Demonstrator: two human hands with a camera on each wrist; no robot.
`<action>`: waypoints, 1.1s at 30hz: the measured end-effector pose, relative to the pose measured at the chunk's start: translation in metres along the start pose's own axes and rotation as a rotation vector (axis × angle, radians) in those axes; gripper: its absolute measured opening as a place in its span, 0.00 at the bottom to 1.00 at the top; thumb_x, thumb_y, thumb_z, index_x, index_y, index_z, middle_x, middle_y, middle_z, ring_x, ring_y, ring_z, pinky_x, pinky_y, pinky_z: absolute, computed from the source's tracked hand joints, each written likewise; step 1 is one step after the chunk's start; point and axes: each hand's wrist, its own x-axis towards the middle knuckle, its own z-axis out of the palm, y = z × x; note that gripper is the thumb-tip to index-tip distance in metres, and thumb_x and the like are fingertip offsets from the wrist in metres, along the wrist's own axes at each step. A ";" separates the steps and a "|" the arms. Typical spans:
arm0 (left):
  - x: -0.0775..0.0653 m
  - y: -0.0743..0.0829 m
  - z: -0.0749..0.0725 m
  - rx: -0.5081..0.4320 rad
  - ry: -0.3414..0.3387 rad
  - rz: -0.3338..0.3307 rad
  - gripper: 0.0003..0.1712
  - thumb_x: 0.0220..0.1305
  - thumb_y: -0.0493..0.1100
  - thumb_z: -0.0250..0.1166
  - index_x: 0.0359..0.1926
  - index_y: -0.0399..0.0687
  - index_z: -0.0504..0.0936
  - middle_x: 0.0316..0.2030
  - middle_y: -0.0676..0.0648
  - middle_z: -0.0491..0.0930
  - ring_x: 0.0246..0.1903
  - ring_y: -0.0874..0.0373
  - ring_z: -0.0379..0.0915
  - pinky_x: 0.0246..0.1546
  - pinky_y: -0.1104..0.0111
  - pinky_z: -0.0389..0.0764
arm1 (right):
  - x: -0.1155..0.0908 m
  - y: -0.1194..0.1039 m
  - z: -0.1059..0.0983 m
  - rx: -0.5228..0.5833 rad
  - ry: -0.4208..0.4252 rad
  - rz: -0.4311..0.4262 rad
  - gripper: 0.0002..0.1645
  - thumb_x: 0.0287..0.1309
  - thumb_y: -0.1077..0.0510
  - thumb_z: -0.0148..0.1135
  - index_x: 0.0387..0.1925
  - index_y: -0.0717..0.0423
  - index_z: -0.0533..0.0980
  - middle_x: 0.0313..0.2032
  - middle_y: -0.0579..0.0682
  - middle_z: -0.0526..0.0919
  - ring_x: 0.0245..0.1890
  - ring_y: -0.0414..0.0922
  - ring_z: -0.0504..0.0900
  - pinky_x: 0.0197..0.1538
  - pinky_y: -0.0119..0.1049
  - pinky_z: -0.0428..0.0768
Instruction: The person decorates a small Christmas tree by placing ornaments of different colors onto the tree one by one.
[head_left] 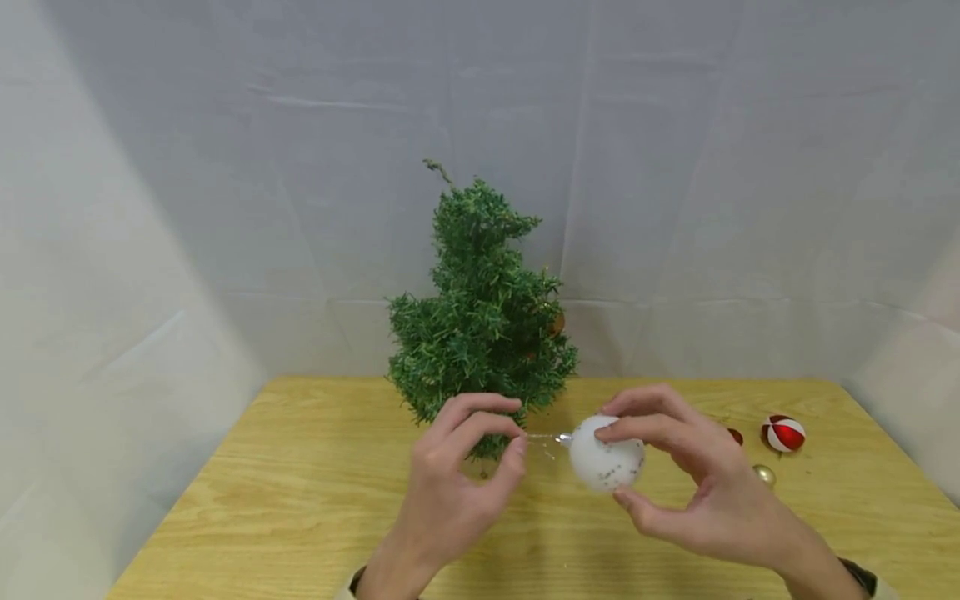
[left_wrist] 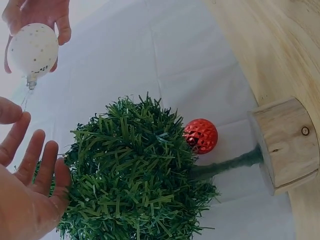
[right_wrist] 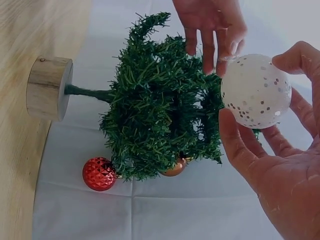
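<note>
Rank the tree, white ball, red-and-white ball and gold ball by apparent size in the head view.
1. The tree.
2. The white ball, though it is held nearer the camera, which inflates it.
3. The red-and-white ball.
4. The gold ball, partly hidden behind the right hand.

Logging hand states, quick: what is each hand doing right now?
Left hand: pinches the thin hanging loop of the white ornament.
Right hand: holds the white ornament between fingers and thumb.
</note>
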 end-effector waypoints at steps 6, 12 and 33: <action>-0.001 0.000 0.000 0.011 0.019 0.049 0.07 0.58 0.32 0.69 0.35 0.48 0.84 0.45 0.48 0.85 0.46 0.55 0.83 0.48 0.67 0.85 | 0.001 0.000 0.001 -0.036 -0.033 0.026 0.36 0.43 0.81 0.69 0.57 0.60 0.76 0.62 0.58 0.74 0.59 0.43 0.78 0.52 0.29 0.83; 0.002 -0.001 0.004 0.211 0.116 0.282 0.06 0.67 0.39 0.63 0.35 0.47 0.85 0.39 0.49 0.87 0.38 0.57 0.83 0.41 0.68 0.81 | 0.002 -0.004 0.003 -0.105 -0.086 0.161 0.34 0.46 0.78 0.69 0.52 0.53 0.71 0.59 0.52 0.76 0.55 0.41 0.80 0.51 0.33 0.85; 0.005 -0.002 0.015 0.474 0.237 0.531 0.13 0.69 0.41 0.57 0.29 0.49 0.84 0.32 0.51 0.86 0.31 0.59 0.81 0.36 0.64 0.78 | 0.009 0.009 0.026 -0.285 0.033 0.006 0.18 0.56 0.72 0.69 0.46 0.54 0.77 0.41 0.47 0.81 0.30 0.31 0.76 0.29 0.20 0.76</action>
